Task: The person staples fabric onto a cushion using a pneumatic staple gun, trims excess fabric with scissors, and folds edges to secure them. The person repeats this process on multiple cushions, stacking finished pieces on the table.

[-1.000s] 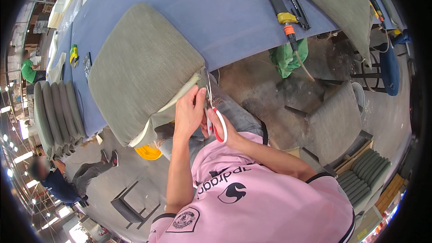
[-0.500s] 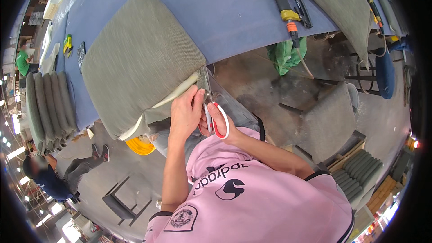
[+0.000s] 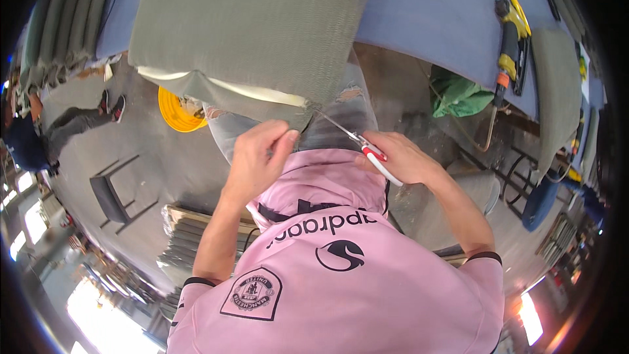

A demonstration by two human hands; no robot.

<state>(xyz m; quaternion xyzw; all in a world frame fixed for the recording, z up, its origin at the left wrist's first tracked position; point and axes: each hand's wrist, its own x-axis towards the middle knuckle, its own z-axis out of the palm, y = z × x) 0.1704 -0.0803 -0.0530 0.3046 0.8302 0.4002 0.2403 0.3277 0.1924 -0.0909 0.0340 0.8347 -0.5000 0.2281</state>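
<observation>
A large grey-green fabric-covered cushion [image 3: 249,19] lies on the blue-topped table, its near edge hanging over the front. Along that edge a strip of pale foam [image 3: 255,92] shows above a loose fabric flap [image 3: 242,101]. My left hand [image 3: 257,157] pinches the flap's lower right corner between thumb and fingers. In my right hand [image 3: 403,157] is a pair of scissors [image 3: 372,151] with red and white handles. Their blades point up and left, the tips at the cushion's near right corner. Whether the tips touch the fabric is hard to tell.
On the blue table [image 3: 426,6] at right lie a yellow and black air nailer [image 3: 510,46] and another fabric-covered piece [image 3: 557,92]. A green bag [image 3: 458,95] hangs below. Left are stacked cushions [image 3: 65,19], a yellow bucket [image 3: 173,115], a chair [image 3: 111,200] and a person [image 3: 26,141].
My right hand has moved right, away from my left hand, drawing the scissors out from beside it. The view has turned, and the cushion's near edge now lies more level.
</observation>
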